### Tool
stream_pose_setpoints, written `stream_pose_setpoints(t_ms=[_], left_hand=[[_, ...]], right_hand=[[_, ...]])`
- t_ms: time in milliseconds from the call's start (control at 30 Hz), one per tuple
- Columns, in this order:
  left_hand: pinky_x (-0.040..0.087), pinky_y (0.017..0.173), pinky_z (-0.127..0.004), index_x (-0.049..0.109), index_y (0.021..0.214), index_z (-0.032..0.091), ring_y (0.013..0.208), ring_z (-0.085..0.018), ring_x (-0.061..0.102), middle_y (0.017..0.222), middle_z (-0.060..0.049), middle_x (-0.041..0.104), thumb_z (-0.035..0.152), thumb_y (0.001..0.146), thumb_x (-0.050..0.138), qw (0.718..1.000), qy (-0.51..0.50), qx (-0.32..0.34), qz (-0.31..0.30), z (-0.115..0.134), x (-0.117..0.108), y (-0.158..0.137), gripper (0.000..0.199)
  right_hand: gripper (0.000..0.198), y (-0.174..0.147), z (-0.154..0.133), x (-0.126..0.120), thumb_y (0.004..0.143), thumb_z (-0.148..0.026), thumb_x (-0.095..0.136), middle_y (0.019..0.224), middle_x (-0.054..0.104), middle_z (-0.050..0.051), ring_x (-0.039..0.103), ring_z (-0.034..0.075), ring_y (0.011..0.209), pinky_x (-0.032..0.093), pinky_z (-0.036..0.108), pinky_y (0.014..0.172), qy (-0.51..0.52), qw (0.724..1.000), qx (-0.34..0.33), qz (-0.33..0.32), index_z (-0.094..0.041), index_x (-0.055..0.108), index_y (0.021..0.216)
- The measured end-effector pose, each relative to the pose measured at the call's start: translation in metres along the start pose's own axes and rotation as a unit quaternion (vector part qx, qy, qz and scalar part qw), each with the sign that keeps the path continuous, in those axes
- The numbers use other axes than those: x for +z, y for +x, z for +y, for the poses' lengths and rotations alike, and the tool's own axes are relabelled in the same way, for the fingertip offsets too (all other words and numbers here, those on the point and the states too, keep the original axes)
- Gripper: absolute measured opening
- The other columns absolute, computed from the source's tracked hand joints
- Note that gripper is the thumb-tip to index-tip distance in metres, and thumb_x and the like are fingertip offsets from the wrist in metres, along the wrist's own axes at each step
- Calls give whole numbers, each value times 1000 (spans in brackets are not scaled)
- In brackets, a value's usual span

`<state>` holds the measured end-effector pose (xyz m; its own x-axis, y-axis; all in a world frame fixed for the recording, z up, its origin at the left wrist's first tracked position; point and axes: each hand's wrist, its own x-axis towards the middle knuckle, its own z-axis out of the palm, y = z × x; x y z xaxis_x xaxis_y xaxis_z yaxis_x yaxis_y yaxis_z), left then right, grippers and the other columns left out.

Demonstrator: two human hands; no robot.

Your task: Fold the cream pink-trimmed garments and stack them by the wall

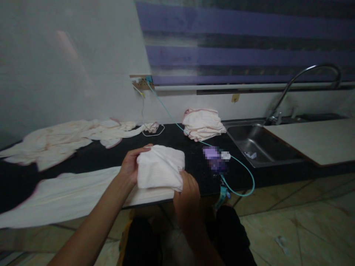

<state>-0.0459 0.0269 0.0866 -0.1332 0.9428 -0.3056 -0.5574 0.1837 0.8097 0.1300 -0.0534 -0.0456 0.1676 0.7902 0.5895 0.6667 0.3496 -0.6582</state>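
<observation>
A folded white cloth [159, 166] is held between my hands, just above the front edge of the black counter. My left hand [133, 162] grips its left side, with the fingers behind the cloth. At the lower right corner, my right hand [188, 190] pinches the fabric. Beneath lies a long white cloth [74, 192], spread flat along the counter's front edge. Farther back on the left is a loose, crumpled heap of cream cloth [61, 138] with pinkish edging. A stack of folded cloths [203, 123] rests against the wall, behind and right of my hands.
A purple, pixelated phone-like object [215, 160] lies right of my hands, with a teal cable [251, 175] looping past the counter's edge. A socket strip [142, 82] is on the wall. Farther right are a steel sink [266, 144], a curved faucet [288, 88] and a pale board [316, 138].
</observation>
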Motion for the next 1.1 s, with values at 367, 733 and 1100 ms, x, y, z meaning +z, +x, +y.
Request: stream_pose_setpoints(t_ms=[367, 733, 1100], left_hand=[[62, 65, -32, 39, 150, 35, 75, -20, 71, 105, -6, 68, 23, 68, 89, 964, 251, 68, 55, -47, -69, -7, 97], [39, 59, -26, 36, 154, 23, 59, -16, 49, 78, 1, 50, 36, 95, 47, 793, 548, 258, 64, -46, -78, -21, 61], [49, 90, -39, 47, 146, 23, 106, -31, 66, 121, -12, 66, 23, 90, 43, 670, 684, 264, 112, -43, -84, -26, 56]], right_hand=[[61, -4, 7, 0, 77, 9, 43, 145, 63, 11, 48, 26, 143, 46, 43, 114, -37, 994, -96, -46, -15, 70, 127], [45, 11, 12, -11, 90, -1, 49, 147, 63, 11, 45, 24, 148, 40, 43, 118, -79, 968, -150, -184, -17, 69, 126], [53, 56, -14, -69, 100, -49, 57, 160, 47, 16, 35, 33, 153, 28, 65, 122, -59, 886, -206, -411, -18, 55, 143]])
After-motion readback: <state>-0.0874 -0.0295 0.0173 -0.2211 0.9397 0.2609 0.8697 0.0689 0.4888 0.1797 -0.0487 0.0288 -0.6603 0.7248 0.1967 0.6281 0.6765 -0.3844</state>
